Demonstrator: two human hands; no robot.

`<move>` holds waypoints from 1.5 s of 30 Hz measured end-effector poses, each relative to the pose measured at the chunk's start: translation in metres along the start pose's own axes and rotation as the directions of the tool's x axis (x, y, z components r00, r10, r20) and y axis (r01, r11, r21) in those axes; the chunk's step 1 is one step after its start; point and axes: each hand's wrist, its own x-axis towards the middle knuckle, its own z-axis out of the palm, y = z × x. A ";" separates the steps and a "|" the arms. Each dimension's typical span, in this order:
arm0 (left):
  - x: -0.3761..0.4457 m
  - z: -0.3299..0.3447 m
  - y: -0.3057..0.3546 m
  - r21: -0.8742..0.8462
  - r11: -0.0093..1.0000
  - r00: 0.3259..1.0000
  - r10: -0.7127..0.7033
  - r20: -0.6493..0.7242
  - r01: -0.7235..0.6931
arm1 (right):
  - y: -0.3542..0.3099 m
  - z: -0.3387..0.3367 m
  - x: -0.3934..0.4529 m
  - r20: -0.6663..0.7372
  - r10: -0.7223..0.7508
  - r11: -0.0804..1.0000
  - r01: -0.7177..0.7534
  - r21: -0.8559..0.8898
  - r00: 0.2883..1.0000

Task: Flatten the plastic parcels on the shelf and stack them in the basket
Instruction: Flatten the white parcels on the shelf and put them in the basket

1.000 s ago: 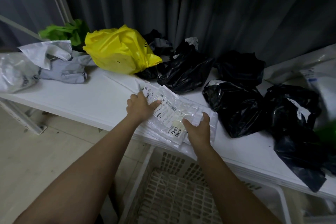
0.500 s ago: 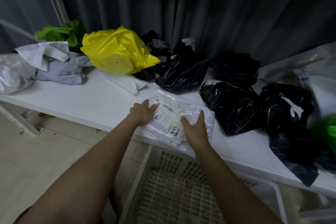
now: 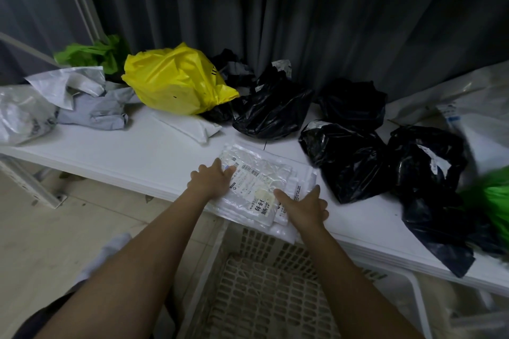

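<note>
Parcels: a clear labelled parcel (image 3: 256, 187) lies at the shelf (image 3: 124, 157) front edge | left hand (image 3: 210, 180) and right hand (image 3: 304, 205), grip released, press palms flat to squeeze air out | basket (image 3: 261, 292) waits directly below, seemingly for a short drop

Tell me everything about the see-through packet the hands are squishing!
The clear packet is crinkly, shiny plastic with white barcode labels on top. It lies flat at the front edge of the white shelf, atop other white parcels, just above the basket. The left hand and right hand press on it with straight fingers.
</note>
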 end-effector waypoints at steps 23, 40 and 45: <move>-0.159 -0.032 -0.010 -0.449 0.823 0.911 0.409 0.046 -0.347 | 0.075 -0.075 -0.112 0.175 -0.302 0.947 0.317 -0.061 0.937; -0.196 0.015 0.022 -0.189 0.829 0.793 0.559 0.242 -0.527 | 0.117 -0.089 -0.137 0.352 -0.321 0.943 0.261 0.208 0.879; -0.165 0.057 0.019 0.041 0.874 0.861 0.469 0.195 -0.485 | 0.147 -0.071 -0.108 0.388 -0.136 0.977 0.057 0.207 0.912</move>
